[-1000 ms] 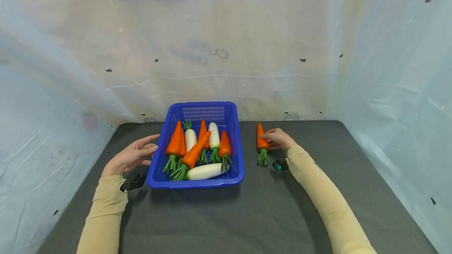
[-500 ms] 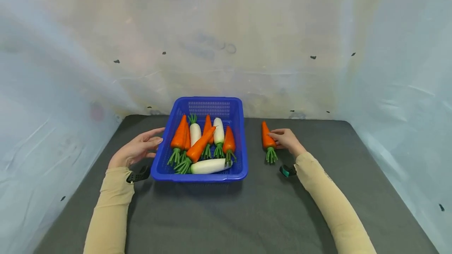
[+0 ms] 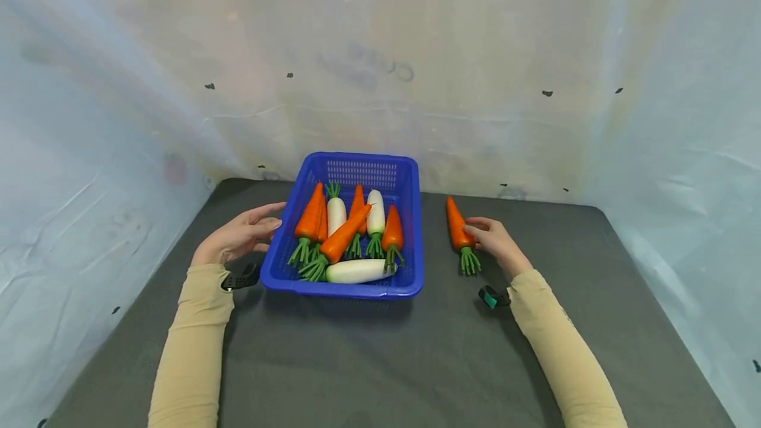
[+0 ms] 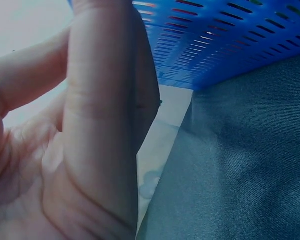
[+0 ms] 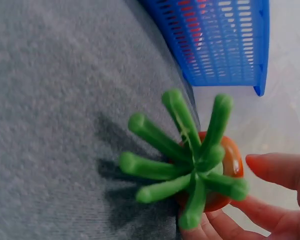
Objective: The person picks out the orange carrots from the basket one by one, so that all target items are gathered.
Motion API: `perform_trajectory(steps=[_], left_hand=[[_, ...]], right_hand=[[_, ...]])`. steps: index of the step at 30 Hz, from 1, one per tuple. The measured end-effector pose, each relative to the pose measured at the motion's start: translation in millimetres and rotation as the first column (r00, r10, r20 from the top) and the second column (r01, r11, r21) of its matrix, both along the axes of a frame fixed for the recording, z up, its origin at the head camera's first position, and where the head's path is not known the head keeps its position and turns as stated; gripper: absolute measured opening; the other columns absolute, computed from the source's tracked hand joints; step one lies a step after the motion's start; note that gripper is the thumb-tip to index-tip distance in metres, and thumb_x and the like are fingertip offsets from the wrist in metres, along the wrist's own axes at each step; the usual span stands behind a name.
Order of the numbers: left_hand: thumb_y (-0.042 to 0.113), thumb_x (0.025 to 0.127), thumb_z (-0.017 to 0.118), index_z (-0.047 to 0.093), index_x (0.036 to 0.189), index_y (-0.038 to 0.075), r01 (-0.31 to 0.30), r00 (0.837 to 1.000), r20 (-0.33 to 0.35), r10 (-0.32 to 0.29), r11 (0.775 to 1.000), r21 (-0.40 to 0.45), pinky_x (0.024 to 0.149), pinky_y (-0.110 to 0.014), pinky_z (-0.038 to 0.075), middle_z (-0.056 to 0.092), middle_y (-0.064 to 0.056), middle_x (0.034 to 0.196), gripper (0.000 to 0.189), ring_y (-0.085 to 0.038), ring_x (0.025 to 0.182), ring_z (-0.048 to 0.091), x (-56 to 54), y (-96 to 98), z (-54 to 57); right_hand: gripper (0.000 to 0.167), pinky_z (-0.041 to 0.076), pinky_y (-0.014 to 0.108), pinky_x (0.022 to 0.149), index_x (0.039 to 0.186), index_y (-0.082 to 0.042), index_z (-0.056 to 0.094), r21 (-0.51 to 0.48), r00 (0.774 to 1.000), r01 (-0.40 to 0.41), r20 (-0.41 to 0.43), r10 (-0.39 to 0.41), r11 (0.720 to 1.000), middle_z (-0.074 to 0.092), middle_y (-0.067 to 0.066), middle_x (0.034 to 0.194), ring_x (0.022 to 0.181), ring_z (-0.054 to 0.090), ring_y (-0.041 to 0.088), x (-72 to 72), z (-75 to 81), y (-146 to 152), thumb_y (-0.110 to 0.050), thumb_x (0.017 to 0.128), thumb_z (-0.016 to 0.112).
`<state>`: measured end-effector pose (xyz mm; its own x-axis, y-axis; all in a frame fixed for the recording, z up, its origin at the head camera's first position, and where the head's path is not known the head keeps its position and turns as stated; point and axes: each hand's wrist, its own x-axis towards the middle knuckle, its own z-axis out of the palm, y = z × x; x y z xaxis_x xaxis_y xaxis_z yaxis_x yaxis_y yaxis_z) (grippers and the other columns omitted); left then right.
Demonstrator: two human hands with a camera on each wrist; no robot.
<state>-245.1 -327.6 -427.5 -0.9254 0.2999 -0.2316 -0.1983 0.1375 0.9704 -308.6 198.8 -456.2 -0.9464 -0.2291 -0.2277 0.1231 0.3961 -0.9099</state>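
Note:
My left hand point(image 3: 240, 236) is at the left side of a blue perforated basket point(image 3: 341, 289), fingers extended, at or very near its rim; exact contact is unclear. Several carrots point(image 3: 347, 235) and 3 white radishes point(image 3: 359, 271) with green stems lie in the basket. Right of it, a single carrot point(image 3: 458, 224) rests on the dark table, tip pointing away. My right hand point(image 3: 496, 243) is at this carrot's right side. In the right wrist view the thumb point(image 5: 277, 167) stands slightly apart from the carrot, while the other fingers lie close against or behind it, partly hidden by its green stems point(image 5: 175, 160).
The dark grey cloth-covered table point(image 3: 357, 362) ends at a pale translucent sheet point(image 3: 475, 137) hanging behind it and along both sides. Dark bands are on both wrists, the left one point(image 3: 240, 278) and the right one point(image 3: 493, 297).
The head view has shifted, so everything sits further right and higher in it. The single carrot has turned slightly, its stems swinging to the right. Both hands keep nearly the same places.

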Motion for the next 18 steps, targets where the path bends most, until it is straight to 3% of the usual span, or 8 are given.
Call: perform_trajectory(steps=[13,18], left_hand=[[0.027,0.098,0.055,0.021,0.153,0.018,-0.001,1.000,0.008,0.001,1.000,0.003,0.088,-0.047,0.050,0.050,-0.014,0.135,0.065,-0.029,0.110,0.059,0.9,1.0,-3.6],[0.029,0.098,0.055,0.021,0.153,0.020,-0.013,1.000,0.014,0.013,1.000,-0.014,0.088,-0.048,0.050,0.046,-0.016,0.138,0.065,-0.029,0.110,0.059,0.6,1.7,-1.8]], right_hand=[[0.056,0.045,0.044,0.097,0.145,0.003,0.034,-0.047,0.999,0.011,0.045,-0.009,0.999,0.039,0.027,0.140,0.121,0.048,0.038,14.6,1.5,8.2,-0.018,0.098,0.055],[0.059,0.047,0.043,0.095,0.145,0.004,0.033,-0.055,0.999,-0.024,0.030,0.025,0.998,0.039,0.029,0.139,0.120,0.049,0.039,17.9,-0.2,10.2,-0.016,0.096,0.060]])
